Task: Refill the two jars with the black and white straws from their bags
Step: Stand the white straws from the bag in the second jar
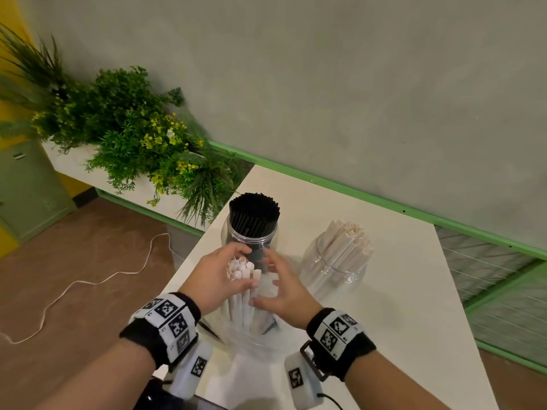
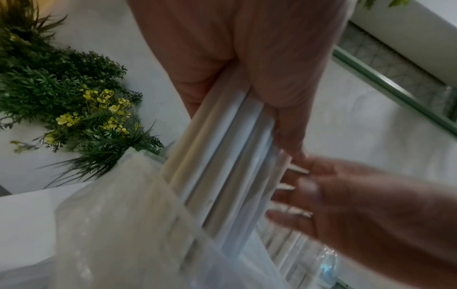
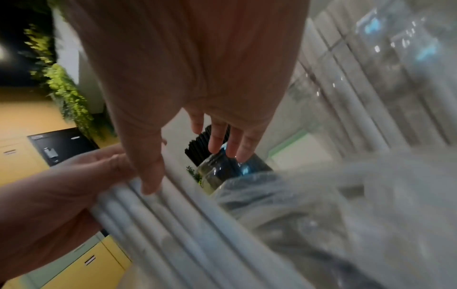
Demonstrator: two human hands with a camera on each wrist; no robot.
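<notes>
The left hand (image 1: 213,276) holds a bunch of white straws (image 1: 244,287) tight, half out of the clear bag (image 1: 254,335) on the table (image 1: 399,291). The right hand (image 1: 285,294) is open, fingers (image 2: 291,190) spread beside them. Lift the bunch straight up so no straw slips. The white-straw jar (image 1: 337,261) waits to the right. The black-straw jar (image 1: 251,229) stands right behind the hands and could get bumped. Plants (image 1: 127,128) sit far left.
</notes>
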